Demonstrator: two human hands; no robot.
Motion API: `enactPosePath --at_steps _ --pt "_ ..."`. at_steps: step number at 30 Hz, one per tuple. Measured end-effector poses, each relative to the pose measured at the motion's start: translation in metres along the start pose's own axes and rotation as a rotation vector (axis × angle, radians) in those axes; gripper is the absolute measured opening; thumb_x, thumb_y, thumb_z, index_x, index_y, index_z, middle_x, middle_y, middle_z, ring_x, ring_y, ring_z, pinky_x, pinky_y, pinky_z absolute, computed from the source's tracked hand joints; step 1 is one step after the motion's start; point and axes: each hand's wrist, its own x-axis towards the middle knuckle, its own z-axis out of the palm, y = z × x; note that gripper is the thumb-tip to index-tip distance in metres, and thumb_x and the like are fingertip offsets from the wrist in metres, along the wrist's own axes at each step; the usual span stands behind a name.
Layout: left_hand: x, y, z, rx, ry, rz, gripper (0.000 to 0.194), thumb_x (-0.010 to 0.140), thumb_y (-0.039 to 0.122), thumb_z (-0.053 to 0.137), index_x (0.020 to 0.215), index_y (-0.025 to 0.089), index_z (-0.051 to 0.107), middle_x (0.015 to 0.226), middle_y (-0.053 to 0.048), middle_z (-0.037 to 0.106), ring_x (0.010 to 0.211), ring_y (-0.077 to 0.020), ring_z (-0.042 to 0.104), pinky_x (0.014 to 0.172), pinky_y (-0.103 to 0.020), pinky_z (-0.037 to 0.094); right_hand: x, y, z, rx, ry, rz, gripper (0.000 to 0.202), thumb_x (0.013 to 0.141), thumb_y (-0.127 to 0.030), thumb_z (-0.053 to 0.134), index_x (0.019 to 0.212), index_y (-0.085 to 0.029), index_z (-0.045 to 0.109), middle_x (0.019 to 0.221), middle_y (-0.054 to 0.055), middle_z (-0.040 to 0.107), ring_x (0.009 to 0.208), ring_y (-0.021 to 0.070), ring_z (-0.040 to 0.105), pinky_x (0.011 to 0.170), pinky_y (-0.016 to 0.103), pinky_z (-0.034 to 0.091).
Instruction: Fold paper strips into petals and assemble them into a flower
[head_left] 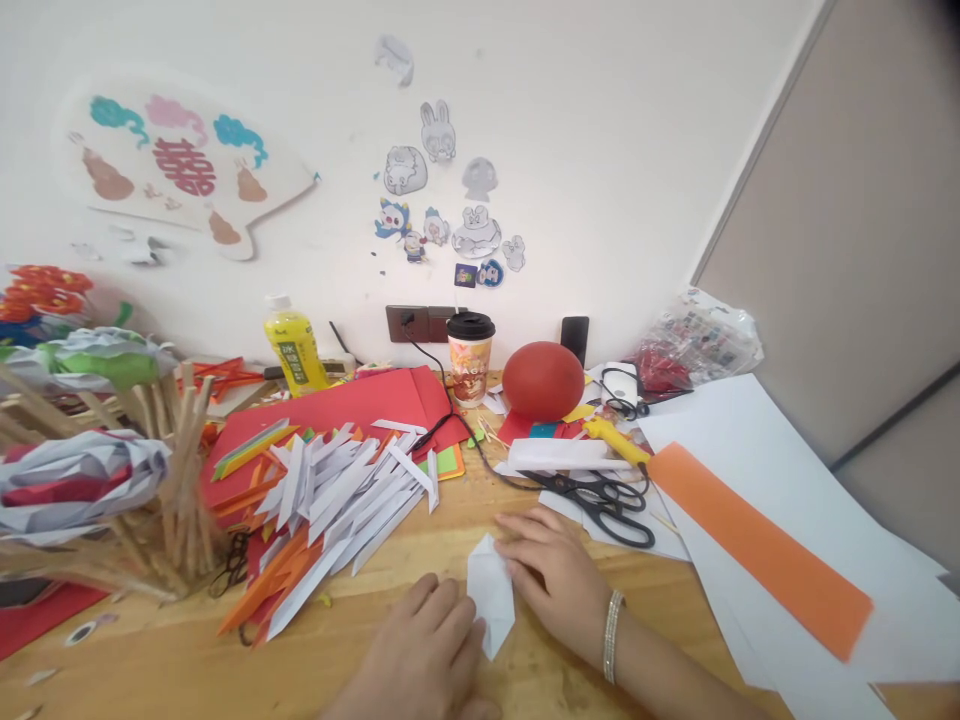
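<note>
A small folded white paper (pixel 491 597) lies on the wooden table between my two hands. My left hand (pixel 427 650) rests at its left edge, fingers curled, and whatever its fingertips may hold is hidden. My right hand (pixel 553 578), with a beaded bracelet at the wrist, lies against the paper's upper right side, its fingers stretched out. To the left is a heap of folded white strips (pixel 352 490) with orange strips (pixel 281 578) among them. Black scissors (pixel 600 500) lie beyond my right hand.
Red paper (pixel 375 400), a yellow-capped-white bottle (pixel 295 350), a cup (pixel 470 360) and a red balloon (pixel 543 382) stand or lie behind. At right, an orange strip (pixel 761 550) covers white sheets (pixel 825 530). Sticks with paper pieces (pixel 180 480) stand at left.
</note>
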Motion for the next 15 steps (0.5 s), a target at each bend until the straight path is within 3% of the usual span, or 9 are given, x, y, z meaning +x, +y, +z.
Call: enactPosePath --at_steps 3,8,12,15 --pt "0.000 -0.004 -0.002 0.105 -0.049 -0.075 0.030 0.074 0.047 0.064 0.074 0.017 0.061 0.073 -0.004 0.058 0.073 -0.0221 0.050 0.070 -0.038 0.040 -0.002 -0.001 -0.004 -0.013 0.014 -0.038 0.017 0.077 -0.012 0.054 0.080 -0.022 0.068 0.110 0.003 0.064 0.099 0.0236 0.050 0.085 0.041 0.041" --pt "-0.001 -0.021 -0.007 0.221 -0.114 -0.169 0.010 0.081 0.026 0.058 0.081 0.017 0.061 0.071 -0.003 0.059 0.069 -0.0215 0.052 0.064 -0.036 0.041 -0.003 0.002 -0.003 -0.031 0.003 -0.184 0.011 0.075 -0.010 0.058 0.074 -0.020 0.063 0.086 0.003 0.066 0.083 0.0192 0.053 0.074 0.034 0.042" --pt "-0.002 -0.025 -0.009 0.204 0.055 -0.040 0.017 0.086 0.014 0.046 0.100 0.015 0.056 0.076 -0.004 0.060 0.070 -0.0201 0.052 0.066 -0.034 0.043 -0.002 0.006 0.000 -0.128 -0.030 -0.244 0.002 0.077 -0.017 0.062 0.077 -0.019 0.061 0.077 0.003 0.062 0.075 0.0175 0.050 0.067 0.031 0.040" --pt "-0.002 -0.020 -0.008 0.140 0.077 0.053 0.022 0.084 0.004 0.038 0.081 0.016 0.056 0.072 -0.004 0.058 0.066 -0.0183 0.052 0.062 -0.031 0.043 -0.001 0.008 -0.001 -0.151 -0.037 -0.277 0.011 0.078 -0.030 0.065 0.077 -0.019 0.060 0.074 0.002 0.061 0.073 0.0174 0.049 0.066 0.031 0.038"
